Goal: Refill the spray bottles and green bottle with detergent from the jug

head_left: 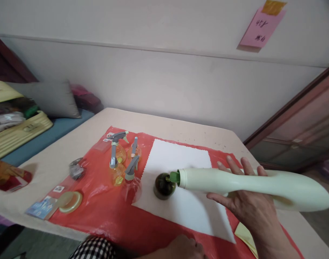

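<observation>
The pale green bottle [250, 185] lies almost level in the air over the table, its green spout [174, 177] tipped down to the mouth of a small dark round container [164, 186] that stands on a white cloth [180, 158]. The right hand [246, 199] carries the bottle at its narrow waist, fingers wrapped round behind it and thumb beneath, a closed grip on the plastic. To my eye the pouring is under way or just about to begin: spout and container mouth meet, but I cannot see any liquid running or how full the dark container is, so how much is left to do is a guess. The left hand [184, 248] sits low at the near edge of the table, mostly cut off by the frame, and whether it is curled or flat I cannot tell; it appears to rest on the red plastic sheet [105, 212]. To the left of the cloth stand several small clear spray bottles [123, 162] with grey triggers, untouched, and nearer the table's edge lies a roll of tape [69, 200].
</observation>
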A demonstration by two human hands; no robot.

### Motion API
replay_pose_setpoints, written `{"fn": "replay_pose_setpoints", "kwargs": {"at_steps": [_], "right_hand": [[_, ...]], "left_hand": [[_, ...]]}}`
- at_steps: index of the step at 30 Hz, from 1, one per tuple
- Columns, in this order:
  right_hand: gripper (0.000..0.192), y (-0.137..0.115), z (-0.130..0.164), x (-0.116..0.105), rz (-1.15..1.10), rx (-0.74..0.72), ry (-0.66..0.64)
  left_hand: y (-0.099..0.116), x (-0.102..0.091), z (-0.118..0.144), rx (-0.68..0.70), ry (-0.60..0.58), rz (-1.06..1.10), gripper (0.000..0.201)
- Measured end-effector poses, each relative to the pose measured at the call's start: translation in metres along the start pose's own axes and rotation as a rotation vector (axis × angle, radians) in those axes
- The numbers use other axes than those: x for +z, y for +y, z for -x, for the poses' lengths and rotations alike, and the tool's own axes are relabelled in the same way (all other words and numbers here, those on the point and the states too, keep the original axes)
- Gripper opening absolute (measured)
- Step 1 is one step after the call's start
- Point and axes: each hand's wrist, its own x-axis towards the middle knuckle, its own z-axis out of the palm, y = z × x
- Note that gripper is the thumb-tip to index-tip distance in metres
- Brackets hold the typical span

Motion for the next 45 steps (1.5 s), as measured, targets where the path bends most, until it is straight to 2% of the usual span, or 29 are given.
{"fn": "replay_pose_setpoints", "kwargs": {"at_steps": [6, 16, 22, 31, 34, 39, 45], "right_hand": [[0.093, 0.0, 0.0003, 0.0, -0.008, 0.015, -0.007], [0.093, -0.001, -0.0014, -0.0013, 0.014, -0.011, 0.018], [0.092, -0.0044, -0.0017, -0.0031, -0.047, 0.059, 0.009], [0.093, -0.0047, -0.0025, -0.004, -0.065, 0.069, 0.001], [0.092, -0.0037, -0.002, -0.0033, -0.062, 0.058, -0.01], [0.092, -0.0009, 0.0003, -0.0011, -0.028, 0.023, -0.014], [0.094, -0.0016, 0.0007, -0.0027, -0.054, 0.056, -0.022]], "left_hand": [[0.0, 0.0011, 0.0004, -0.004, 0.006, 0.019, 0.02], [-0.0002, -0.0033, 0.0023, -0.006, -0.022, -0.039, 0.017], [0.0003, 0.002, 0.0031, 0.005, 0.037, -0.012, 0.018], [-0.0004, -0.0076, 0.0, -0.001, -0.09, 0.018, 0.014], [-0.0003, -0.0061, 0.0001, 0.005, -0.074, 0.01, 0.014], [0.0011, -0.005, 0.0015, -0.001, 0.019, -0.021, 0.013], [0.0011, -0.0047, 0.0012, 0.0, -0.01, -0.009, 0.015]]}}
